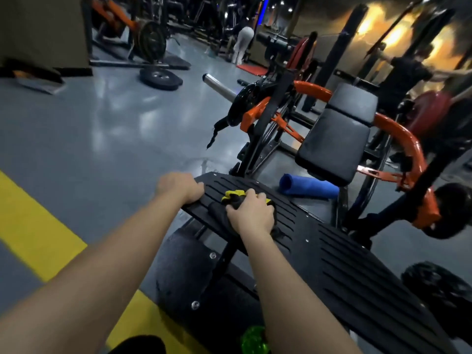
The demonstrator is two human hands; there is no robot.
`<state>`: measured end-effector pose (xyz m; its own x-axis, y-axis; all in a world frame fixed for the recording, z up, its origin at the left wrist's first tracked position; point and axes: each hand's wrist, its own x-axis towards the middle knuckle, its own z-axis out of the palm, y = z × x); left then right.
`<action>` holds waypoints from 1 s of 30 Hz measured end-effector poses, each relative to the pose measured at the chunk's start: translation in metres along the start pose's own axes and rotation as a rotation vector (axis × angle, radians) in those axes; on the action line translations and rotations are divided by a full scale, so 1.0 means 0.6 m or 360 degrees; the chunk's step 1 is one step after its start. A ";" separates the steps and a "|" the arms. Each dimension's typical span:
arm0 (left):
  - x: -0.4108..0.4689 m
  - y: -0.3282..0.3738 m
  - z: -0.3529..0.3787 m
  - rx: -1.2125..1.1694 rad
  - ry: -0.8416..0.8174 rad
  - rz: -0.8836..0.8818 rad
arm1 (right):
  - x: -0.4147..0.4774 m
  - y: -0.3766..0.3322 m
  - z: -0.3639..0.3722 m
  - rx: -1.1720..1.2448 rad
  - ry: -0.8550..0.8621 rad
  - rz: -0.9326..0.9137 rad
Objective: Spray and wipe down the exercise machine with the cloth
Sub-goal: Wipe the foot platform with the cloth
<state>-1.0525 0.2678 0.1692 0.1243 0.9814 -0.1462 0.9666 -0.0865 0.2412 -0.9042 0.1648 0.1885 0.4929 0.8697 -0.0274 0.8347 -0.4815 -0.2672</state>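
Cloth (220,211) sits bunched under right hand (251,214) fingers (258,197), apparently gripped, on footplate (337,254).

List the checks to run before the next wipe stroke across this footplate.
1. Cloth in hand: ok. The right hand grips the black and yellow cloth on the footplate.
2. Plate braced: ok. The left hand holds its left edge.
3. Stroke path to the right: ok. The blue roll lies beyond the plate, apart from the cloth.
4. Surface sprayed: cannot tell.
5. Spray within reach: cannot tell. Only a green object shows, cut off at the bottom edge.
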 end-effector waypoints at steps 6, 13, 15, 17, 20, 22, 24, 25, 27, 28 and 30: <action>0.017 -0.007 0.012 -0.0022 0.0081 -0.0024 | 0.068 -0.030 0.027 0.0018 0.0033 -0.0024; 0.024 -0.001 0.022 -0.0068 0.0156 -0.0060 | 0.166 -0.047 0.061 0.0040 0.0119 -0.0076; 0.027 -0.002 0.023 -0.0082 0.0213 -0.0080 | 0.195 -0.057 0.072 0.0022 0.0123 -0.0087; 0.029 -0.002 0.026 -0.0128 0.0247 -0.0092 | 0.224 -0.061 0.080 0.0018 0.0114 -0.0098; 0.033 -0.003 0.031 -0.0178 0.0288 -0.0120 | 0.263 -0.063 0.096 0.0000 0.0124 -0.0133; 0.035 -0.004 0.032 -0.0184 0.0280 -0.0138 | 0.279 -0.065 0.104 0.0007 0.0129 -0.0131; 0.035 -0.002 0.031 -0.0191 0.0268 -0.0161 | 0.289 -0.068 0.105 0.0008 0.0087 -0.0143; 0.034 -0.003 0.030 -0.0191 0.0267 -0.0175 | 0.290 -0.068 0.103 0.0022 0.0046 -0.0140; 0.030 0.000 0.027 -0.0208 0.0277 -0.0175 | 0.291 -0.058 0.099 0.0036 -0.0023 -0.0158; 0.028 0.001 0.025 -0.0227 0.0275 -0.0173 | 0.287 -0.052 0.098 0.0044 -0.0042 -0.0182; 0.023 0.002 0.023 -0.0280 0.0263 -0.0170 | 0.270 -0.039 0.093 0.0073 -0.0070 -0.0246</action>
<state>-1.0463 0.2788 0.1541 -0.0287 0.9993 -0.0243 0.9167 0.0360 0.3980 -0.8576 0.3229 0.1368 0.3477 0.9373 -0.0244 0.8872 -0.3373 -0.3149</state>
